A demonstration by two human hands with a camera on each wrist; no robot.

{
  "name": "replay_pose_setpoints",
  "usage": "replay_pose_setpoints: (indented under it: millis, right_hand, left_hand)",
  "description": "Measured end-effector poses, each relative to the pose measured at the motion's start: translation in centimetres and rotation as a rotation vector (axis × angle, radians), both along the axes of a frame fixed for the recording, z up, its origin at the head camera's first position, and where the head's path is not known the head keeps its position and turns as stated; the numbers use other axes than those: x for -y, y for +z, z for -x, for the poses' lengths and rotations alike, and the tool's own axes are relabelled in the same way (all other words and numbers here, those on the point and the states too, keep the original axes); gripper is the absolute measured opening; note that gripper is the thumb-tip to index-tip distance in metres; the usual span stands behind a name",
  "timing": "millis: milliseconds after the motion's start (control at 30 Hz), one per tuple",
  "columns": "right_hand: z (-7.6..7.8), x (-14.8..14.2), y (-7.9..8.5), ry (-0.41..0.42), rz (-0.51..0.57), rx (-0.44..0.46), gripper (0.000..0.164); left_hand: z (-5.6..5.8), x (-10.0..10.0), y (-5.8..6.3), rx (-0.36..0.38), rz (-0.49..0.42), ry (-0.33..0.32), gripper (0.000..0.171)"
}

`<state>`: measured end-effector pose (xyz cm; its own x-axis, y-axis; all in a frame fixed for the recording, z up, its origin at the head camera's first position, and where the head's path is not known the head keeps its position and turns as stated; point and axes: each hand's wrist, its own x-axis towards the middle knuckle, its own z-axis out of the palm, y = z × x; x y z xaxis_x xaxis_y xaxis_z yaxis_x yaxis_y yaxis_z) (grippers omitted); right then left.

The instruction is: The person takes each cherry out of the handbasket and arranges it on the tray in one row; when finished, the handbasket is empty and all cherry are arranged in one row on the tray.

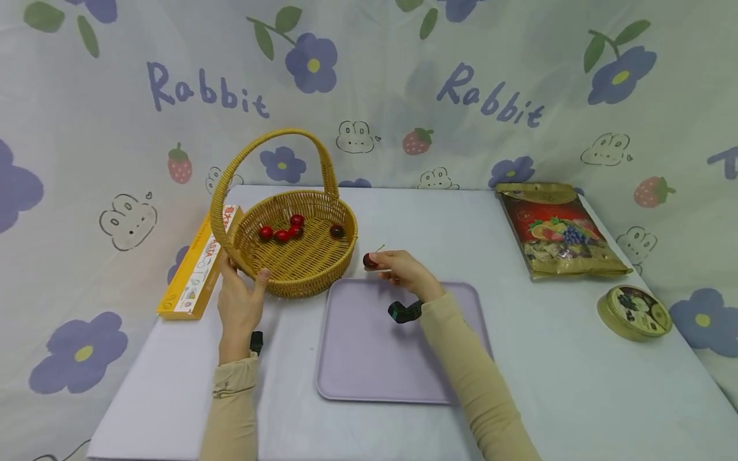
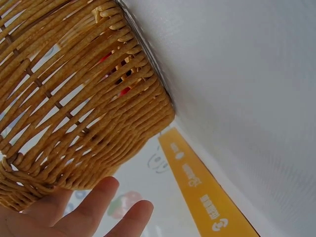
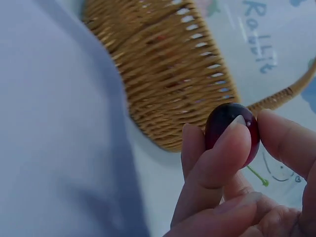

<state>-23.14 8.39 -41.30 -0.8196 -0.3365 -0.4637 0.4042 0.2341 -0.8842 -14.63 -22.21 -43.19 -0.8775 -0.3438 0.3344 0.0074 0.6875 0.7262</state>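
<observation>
Left of centre in the head view stands a yellow-brown wicker basket (image 1: 300,287) with a tall arched handle. Several dark red cherries (image 1: 282,235) lie on its floor. My left hand (image 1: 241,307) holds the basket's near left side by the foot of the handle, thumb toward the front and fingers on the outer side. From the left wrist, the fingertips (image 2: 140,210) show just beside the weave. My right hand (image 1: 403,269) pinches one dark cherry (image 3: 231,121) between thumb and fingers, its green stem (image 3: 259,176) sticking out. This cherry hovers right of the basket, above the tray's far edge.
A lilac tray (image 1: 380,365) lies under my right forearm. Beside the basket on the left is a yellow pasta box (image 1: 193,282). At the right are a red and gold snack bag (image 1: 556,234) and a round gold tin (image 1: 634,314). A printed cloth hangs behind the table.
</observation>
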Motion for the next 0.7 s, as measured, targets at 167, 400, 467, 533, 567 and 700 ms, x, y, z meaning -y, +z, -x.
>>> replay_pose_setpoints:
  millis: [167, 400, 467, 533, 567, 700]
  right_hand:
    - [-0.9, 1.1, -1.3, 0.022, -0.05, -0.005, 0.043]
    - [-1.5, 2.3, -1.9, 0.007, -0.128, -0.068, 0.037]
    - [-1.6, 2.6, -1.9, 0.011, -0.137, -0.073, 0.036]
    - [-1.8, 3.0, -1.9, 0.029, -0.141, -0.074, 0.035]
    - [-1.8, 3.2, -2.0, 0.038, -0.142, -0.073, 0.035]
    - [-2.1, 3.8, -2.3, 0.044, -0.127, -0.054, 0.034]
  left_hand:
    - [0.1, -0.1, -0.2, -0.004, -0.007, 0.001, 0.093]
    - [0.2, -0.2, -0.2, -0.002, -0.013, -0.007, 0.093]
    - [0.1, -0.2, -0.2, 0.005, -0.014, -0.004, 0.092]
    - [0.1, -0.2, -0.1, 0.013, -0.016, 0.001, 0.092]
    - [0.0, -0.2, -0.1, 0.014, -0.018, 0.002, 0.091]
    - [0.0, -0.2, 0.0, 0.022, -0.024, -0.004, 0.089]
